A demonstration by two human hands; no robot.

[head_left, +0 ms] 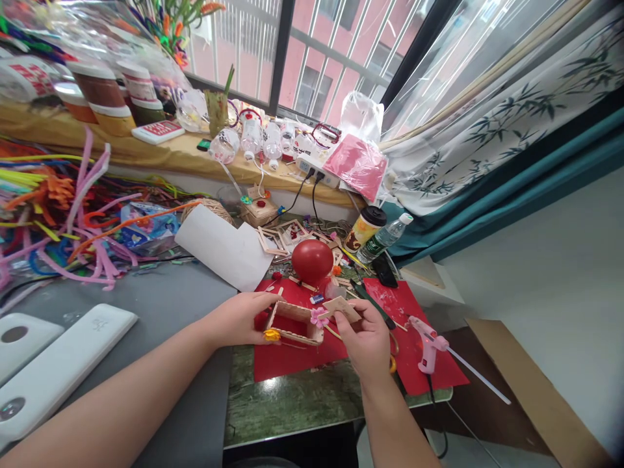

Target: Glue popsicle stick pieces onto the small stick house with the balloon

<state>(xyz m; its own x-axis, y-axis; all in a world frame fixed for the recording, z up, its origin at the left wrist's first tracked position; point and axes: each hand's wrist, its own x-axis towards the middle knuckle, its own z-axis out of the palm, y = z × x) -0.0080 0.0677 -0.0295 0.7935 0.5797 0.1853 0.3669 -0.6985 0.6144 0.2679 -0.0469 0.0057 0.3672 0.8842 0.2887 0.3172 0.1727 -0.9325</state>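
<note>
My left hand (248, 318) is closed on the left end of a small open box of wooden craft sticks (297, 337), held over red paper (273, 367). A yellow flower (272, 335) sits on the box's near left corner, and a pink flower (319, 317) at its right end. In my right hand (365, 335) a thin, flat wooden piece (341, 308) is pinched between thumb and fingers, close to the pink flower. Whether the piece touches the box I cannot tell. Just behind the box stands a red balloon (312, 260).
A pink glue gun (429, 344) with a long glue stick lies on the right red sheet. Behind are a water bottle (385, 238), a lidded cup (364, 229) and loose craft sticks. White paper (224, 246) and pipe cleaners (92, 240) lie on the left.
</note>
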